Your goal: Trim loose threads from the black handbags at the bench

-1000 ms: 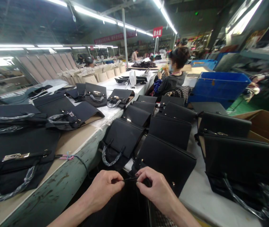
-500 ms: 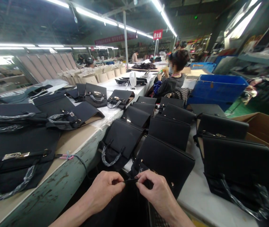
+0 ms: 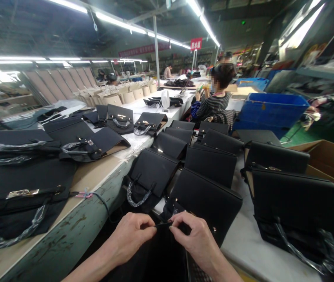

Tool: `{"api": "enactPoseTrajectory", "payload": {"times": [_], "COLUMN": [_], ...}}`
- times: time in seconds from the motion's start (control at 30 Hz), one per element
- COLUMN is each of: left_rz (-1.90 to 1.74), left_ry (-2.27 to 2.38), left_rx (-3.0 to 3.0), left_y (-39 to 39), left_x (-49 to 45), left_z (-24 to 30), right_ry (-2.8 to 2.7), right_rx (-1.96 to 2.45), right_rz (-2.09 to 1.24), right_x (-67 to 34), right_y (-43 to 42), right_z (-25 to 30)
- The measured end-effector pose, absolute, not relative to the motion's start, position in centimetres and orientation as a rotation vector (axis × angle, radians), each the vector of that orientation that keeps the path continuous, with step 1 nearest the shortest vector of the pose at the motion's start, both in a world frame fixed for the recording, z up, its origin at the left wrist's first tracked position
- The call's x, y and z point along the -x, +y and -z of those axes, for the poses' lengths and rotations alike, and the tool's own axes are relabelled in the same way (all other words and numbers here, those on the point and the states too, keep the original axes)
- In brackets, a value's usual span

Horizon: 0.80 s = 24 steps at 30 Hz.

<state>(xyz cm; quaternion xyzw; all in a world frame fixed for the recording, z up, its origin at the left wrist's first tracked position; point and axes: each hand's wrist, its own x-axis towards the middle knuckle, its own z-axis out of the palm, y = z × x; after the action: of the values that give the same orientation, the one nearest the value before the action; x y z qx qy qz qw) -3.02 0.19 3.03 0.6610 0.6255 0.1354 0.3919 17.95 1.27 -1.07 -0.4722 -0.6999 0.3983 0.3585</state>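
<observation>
Fingertips of left hand and right hand pinch a black strip

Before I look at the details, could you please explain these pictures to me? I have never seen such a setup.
There is no machine, only a person's bare hands. A camera worn on the head looks forward and down, so the left hand and right hand appear at the bottom. Each hand's grip is closed on a thin black strip; what it belongs to is too dark to tell. Beyond, black bags lie on a white table, with more on the left table. Another person sits further back.
</observation>
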Motion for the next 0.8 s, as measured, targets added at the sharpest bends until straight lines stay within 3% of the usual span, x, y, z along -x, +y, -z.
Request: {"api": "enactPoseTrajectory", "payload": {"times": [0.63, 0.8], "left_rz": [-0.225, -0.350], "left_ry": [1.496, 1.358], "left_rx": [-2.045, -1.899], "left_y": [0.7, 0.5], "left_x": [2.0, 2.1], "left_z": [-4.0, -3.5], "right_ry": [-1.798, -1.771], "right_rx": [1.297, 1.258], "right_rz": [-1.086, -1.230], "right_x": [-17.1, -17.8], "right_y": [1.3, 1.9], "right_z": [0.7, 0.5]}}
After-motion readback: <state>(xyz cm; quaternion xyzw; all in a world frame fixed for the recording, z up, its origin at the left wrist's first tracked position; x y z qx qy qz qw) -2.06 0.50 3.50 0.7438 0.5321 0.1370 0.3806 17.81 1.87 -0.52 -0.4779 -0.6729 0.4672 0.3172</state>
